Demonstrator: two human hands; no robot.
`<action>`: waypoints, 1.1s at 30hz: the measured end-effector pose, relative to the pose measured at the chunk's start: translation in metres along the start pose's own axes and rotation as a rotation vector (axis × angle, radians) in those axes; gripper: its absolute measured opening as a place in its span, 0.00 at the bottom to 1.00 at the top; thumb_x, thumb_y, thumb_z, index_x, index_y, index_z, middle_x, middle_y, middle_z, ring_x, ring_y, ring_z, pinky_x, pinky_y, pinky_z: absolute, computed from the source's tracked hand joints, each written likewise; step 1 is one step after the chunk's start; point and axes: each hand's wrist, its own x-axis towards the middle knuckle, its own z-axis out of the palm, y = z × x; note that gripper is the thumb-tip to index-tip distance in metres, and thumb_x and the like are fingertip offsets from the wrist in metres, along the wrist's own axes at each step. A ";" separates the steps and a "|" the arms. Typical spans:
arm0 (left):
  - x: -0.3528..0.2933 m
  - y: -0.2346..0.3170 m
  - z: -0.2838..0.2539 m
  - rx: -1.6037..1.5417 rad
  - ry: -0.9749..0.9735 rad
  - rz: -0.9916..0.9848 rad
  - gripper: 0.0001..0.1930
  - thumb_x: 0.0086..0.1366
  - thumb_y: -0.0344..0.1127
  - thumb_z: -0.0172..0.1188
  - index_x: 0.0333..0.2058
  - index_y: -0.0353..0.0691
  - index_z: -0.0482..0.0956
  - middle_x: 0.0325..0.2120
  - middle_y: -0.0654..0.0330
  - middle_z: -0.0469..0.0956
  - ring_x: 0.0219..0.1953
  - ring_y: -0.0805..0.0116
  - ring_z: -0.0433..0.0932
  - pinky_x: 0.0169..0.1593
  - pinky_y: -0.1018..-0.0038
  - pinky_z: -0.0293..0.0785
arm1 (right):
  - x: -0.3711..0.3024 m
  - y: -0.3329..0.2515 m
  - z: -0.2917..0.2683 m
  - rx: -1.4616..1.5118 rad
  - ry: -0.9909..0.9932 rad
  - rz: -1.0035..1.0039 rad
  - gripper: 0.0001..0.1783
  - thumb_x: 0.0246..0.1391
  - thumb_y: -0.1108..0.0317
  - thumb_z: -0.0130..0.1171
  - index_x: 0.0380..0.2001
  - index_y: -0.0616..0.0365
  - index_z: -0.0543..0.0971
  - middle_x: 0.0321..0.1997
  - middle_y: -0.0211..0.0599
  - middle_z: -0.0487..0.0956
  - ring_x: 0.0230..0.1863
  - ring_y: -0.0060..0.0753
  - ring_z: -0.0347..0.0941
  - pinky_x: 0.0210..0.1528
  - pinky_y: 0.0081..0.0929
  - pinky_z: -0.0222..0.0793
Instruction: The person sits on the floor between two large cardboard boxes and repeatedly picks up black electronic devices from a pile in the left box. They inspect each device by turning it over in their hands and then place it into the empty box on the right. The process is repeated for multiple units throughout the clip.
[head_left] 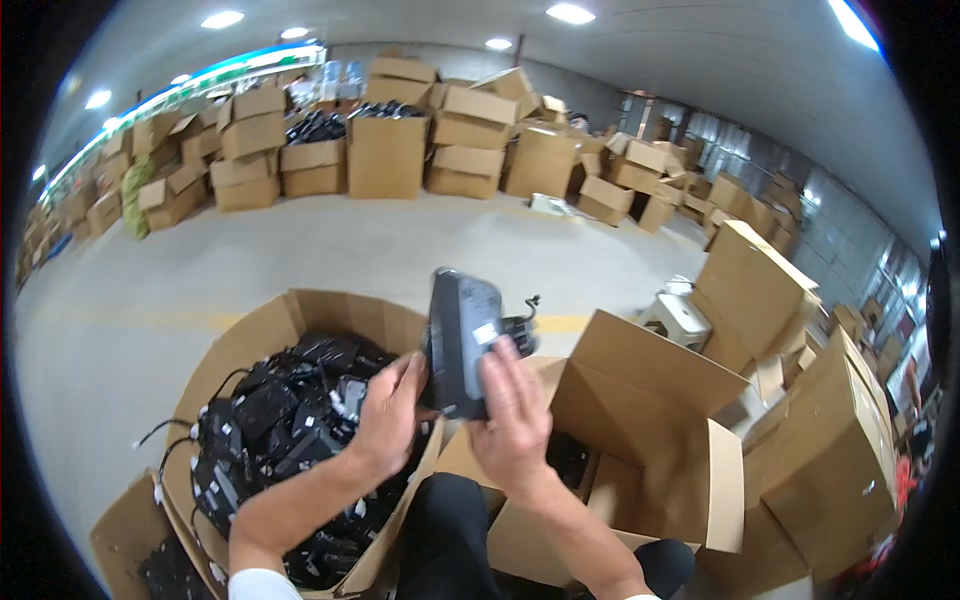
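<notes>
Black device [458, 340] gripped by left hand [387, 418] and right hand [514, 425], seemingly mid-handling; can't tell if heaped units [290, 412] are done or pending.

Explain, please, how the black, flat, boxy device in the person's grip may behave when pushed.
The black, flat, boxy device is probably stiff, as its edges look straight. Its smooth-looking face might be slippery. The thin, dark, curled cable at its right would likely flex and could snag.
</notes>
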 end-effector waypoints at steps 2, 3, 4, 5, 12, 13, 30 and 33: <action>-0.022 -0.008 0.031 -0.146 -0.202 0.053 0.25 0.78 0.51 0.49 0.55 0.33 0.74 0.47 0.61 0.80 0.49 0.73 0.79 0.57 0.72 0.75 | -0.014 -0.008 -0.019 0.079 -0.081 -0.011 0.42 0.48 0.67 0.72 0.63 0.75 0.68 0.68 0.67 0.66 0.69 0.67 0.65 0.69 0.53 0.63; -0.028 -0.018 0.043 -0.117 -0.220 0.123 0.26 0.77 0.53 0.52 0.56 0.32 0.74 0.48 0.60 0.80 0.51 0.72 0.78 0.60 0.71 0.73 | -0.017 -0.017 -0.035 0.041 -0.157 0.023 0.46 0.48 0.61 0.73 0.63 0.78 0.65 0.68 0.71 0.65 0.69 0.69 0.64 0.69 0.55 0.63; -0.036 -0.021 0.054 -0.109 -0.221 0.050 0.26 0.72 0.48 0.62 0.57 0.31 0.73 0.48 0.59 0.79 0.51 0.70 0.78 0.60 0.70 0.74 | -0.024 -0.018 -0.046 0.012 -0.186 0.048 0.44 0.49 0.60 0.73 0.62 0.78 0.67 0.68 0.70 0.65 0.69 0.67 0.64 0.68 0.53 0.64; -0.037 -0.025 0.062 -0.046 -0.244 0.044 0.26 0.70 0.46 0.64 0.57 0.31 0.73 0.48 0.58 0.79 0.51 0.70 0.78 0.59 0.71 0.74 | -0.029 -0.018 -0.057 -0.016 -0.217 0.072 0.43 0.49 0.59 0.73 0.61 0.77 0.69 0.68 0.69 0.65 0.69 0.65 0.64 0.67 0.52 0.66; -0.036 -0.013 0.105 0.433 -0.497 0.009 0.30 0.60 0.29 0.68 0.60 0.26 0.71 0.48 0.56 0.81 0.48 0.72 0.79 0.55 0.74 0.75 | -0.040 0.046 -0.218 0.035 -0.062 0.326 0.34 0.59 0.53 0.67 0.60 0.66 0.73 0.56 0.55 0.78 0.59 0.47 0.75 0.62 0.39 0.70; -0.041 -0.014 0.115 0.535 -0.573 0.005 0.31 0.58 0.29 0.69 0.60 0.26 0.71 0.48 0.56 0.81 0.48 0.73 0.79 0.54 0.75 0.75 | -0.039 0.063 -0.225 0.021 0.087 0.424 0.33 0.59 0.52 0.67 0.58 0.66 0.74 0.55 0.57 0.78 0.58 0.47 0.75 0.60 0.37 0.70; 0.015 -0.135 0.269 0.113 -0.405 0.108 0.28 0.71 0.47 0.64 0.59 0.36 0.67 0.47 0.57 0.76 0.46 0.73 0.76 0.51 0.77 0.74 | -0.081 0.162 -0.287 0.433 -0.014 0.783 0.33 0.65 0.44 0.61 0.52 0.67 0.72 0.43 0.32 0.77 0.42 0.20 0.72 0.47 0.22 0.72; 0.027 -0.156 0.273 -0.053 -0.525 -0.078 0.25 0.69 0.42 0.65 0.57 0.34 0.69 0.44 0.57 0.78 0.44 0.71 0.78 0.49 0.75 0.76 | -0.079 0.180 -0.287 0.615 0.155 0.889 0.32 0.60 0.48 0.68 0.49 0.69 0.73 0.41 0.35 0.79 0.42 0.20 0.75 0.45 0.22 0.74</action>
